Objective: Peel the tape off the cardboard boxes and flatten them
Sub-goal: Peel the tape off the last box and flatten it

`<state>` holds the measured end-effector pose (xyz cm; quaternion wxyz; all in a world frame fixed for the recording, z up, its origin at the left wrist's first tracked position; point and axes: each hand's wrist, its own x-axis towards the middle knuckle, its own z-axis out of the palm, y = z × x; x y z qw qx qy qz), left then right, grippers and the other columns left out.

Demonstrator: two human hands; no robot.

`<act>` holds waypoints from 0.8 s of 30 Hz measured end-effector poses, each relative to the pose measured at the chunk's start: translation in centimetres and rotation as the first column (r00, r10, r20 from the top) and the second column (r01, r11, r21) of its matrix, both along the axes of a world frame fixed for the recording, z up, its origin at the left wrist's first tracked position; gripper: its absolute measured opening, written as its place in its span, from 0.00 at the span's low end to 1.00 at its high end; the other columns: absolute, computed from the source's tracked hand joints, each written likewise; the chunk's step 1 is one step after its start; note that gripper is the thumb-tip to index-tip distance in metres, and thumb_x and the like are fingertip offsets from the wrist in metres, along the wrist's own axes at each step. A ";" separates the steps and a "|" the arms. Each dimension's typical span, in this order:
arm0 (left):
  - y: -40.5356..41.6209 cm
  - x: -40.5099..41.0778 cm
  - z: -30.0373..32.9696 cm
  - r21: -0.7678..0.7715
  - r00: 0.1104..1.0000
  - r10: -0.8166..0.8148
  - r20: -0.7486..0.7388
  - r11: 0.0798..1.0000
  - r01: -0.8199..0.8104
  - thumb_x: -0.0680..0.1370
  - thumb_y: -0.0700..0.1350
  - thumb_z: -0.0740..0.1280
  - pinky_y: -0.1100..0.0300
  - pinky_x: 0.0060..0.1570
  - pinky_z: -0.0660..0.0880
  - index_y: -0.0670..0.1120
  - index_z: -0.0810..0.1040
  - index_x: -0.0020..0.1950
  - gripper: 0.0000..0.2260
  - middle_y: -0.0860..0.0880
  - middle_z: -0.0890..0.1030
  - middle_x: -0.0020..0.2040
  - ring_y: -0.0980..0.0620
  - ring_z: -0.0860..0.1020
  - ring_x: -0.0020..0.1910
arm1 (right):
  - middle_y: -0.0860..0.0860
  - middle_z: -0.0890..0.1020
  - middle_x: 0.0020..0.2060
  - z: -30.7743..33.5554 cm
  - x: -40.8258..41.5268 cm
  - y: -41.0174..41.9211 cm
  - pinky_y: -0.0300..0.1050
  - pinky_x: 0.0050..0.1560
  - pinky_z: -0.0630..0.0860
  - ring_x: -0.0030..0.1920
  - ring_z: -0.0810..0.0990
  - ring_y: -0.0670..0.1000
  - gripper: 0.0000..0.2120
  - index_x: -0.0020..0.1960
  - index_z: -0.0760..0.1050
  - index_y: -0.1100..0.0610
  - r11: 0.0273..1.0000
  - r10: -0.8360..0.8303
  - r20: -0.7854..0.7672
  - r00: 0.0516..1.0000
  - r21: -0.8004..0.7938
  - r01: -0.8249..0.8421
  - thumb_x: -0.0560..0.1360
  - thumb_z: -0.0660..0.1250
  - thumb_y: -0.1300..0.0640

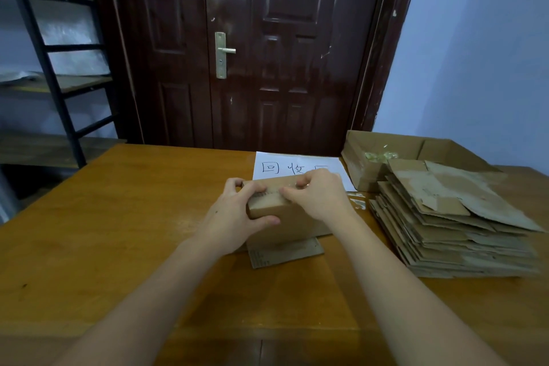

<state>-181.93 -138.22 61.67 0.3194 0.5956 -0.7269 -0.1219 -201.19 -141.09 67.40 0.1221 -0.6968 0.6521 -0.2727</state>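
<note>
While left hand (pixel 237 217) clasps cardboard box (pixel 294 224), right hand (pixel 319 196) pinching its top

A storeroom: metal shelving (pixel 50 74), dark door (pixel 237 47), stacked flattened cardboard (pixel 454 223) on a wooden table (pixel 104 232).

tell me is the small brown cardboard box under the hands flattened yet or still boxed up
Still boxed up. The small brown cardboard box stands as a full block on the wooden table, with the left hand gripping it and the right hand at its top seam.

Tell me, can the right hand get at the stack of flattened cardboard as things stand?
Probably yes: the stack of flattened cardboard lies just right of the right hand, nothing between, though that hand now grips the box.
</note>
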 end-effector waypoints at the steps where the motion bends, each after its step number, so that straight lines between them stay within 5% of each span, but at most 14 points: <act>1: 0.1 -0.1 0.0 -0.001 1.000 -0.002 0.003 1.000 0.002 0.72 0.66 0.73 0.59 0.56 0.77 0.62 0.68 0.73 0.32 0.55 0.62 0.69 0.53 0.72 0.60 | 0.49 0.81 0.40 -0.1 0.2 0.0 0.54 0.53 0.79 0.54 0.76 0.55 0.16 0.41 0.80 0.53 1.000 -0.012 -0.012 1.000 -0.008 0.012 0.73 0.71 0.40; 8: 0.3 0.0 0.4 0.026 0.999 0.018 0.045 0.999 -0.019 0.71 0.68 0.73 0.58 0.56 0.78 0.65 0.67 0.73 0.32 0.57 0.62 0.67 0.54 0.72 0.59 | 0.50 0.80 0.40 0.6 -1.1 -0.4 0.45 0.39 0.70 0.44 0.77 0.51 0.06 0.40 0.75 0.55 0.987 -0.140 0.098 0.985 -0.060 0.147 0.76 0.68 0.58; 12: -0.2 -0.4 0.8 0.048 0.995 -0.008 0.099 0.999 0.004 0.70 0.71 0.72 0.62 0.49 0.74 0.66 0.67 0.70 0.32 0.58 0.62 0.64 0.55 0.73 0.56 | 0.52 0.78 0.40 0.6 -2.1 -0.2 0.48 0.40 0.70 0.43 0.76 0.54 0.08 0.39 0.71 0.56 0.978 -0.094 -0.073 0.993 -0.192 0.079 0.76 0.65 0.63; 16: -0.4 -0.6 1.3 0.063 0.991 -0.006 0.132 0.998 -0.002 0.71 0.70 0.73 0.63 0.48 0.75 0.64 0.67 0.70 0.32 0.57 0.63 0.64 0.55 0.73 0.56 | 0.49 0.80 0.46 -0.5 -2.7 -0.3 0.47 0.52 0.75 0.51 0.77 0.51 0.04 0.49 0.80 0.54 0.982 0.063 -0.015 0.998 -0.180 -0.065 0.80 0.66 0.58; 21: -0.4 -1.9 2.8 -0.028 0.921 0.058 0.386 0.998 -0.052 0.71 0.70 0.71 0.52 0.64 0.74 0.57 0.68 0.67 0.30 0.51 0.62 0.76 0.49 0.67 0.70 | 0.51 0.81 0.50 -0.4 -2.4 0.5 0.48 0.56 0.67 0.55 0.74 0.54 0.14 0.54 0.83 0.56 0.974 0.207 0.000 0.978 -0.091 -0.206 0.84 0.61 0.50; 24: -0.4 -3.7 3.5 -0.104 0.857 0.054 0.513 0.995 0.000 0.74 0.69 0.67 0.49 0.76 0.63 0.50 0.67 0.71 0.33 0.48 0.61 0.81 0.47 0.62 0.78 | 0.48 0.82 0.54 -0.4 -2.1 0.5 0.38 0.52 0.71 0.53 0.77 0.47 0.13 0.64 0.80 0.52 0.989 0.134 0.206 0.969 -0.095 -0.117 0.80 0.70 0.52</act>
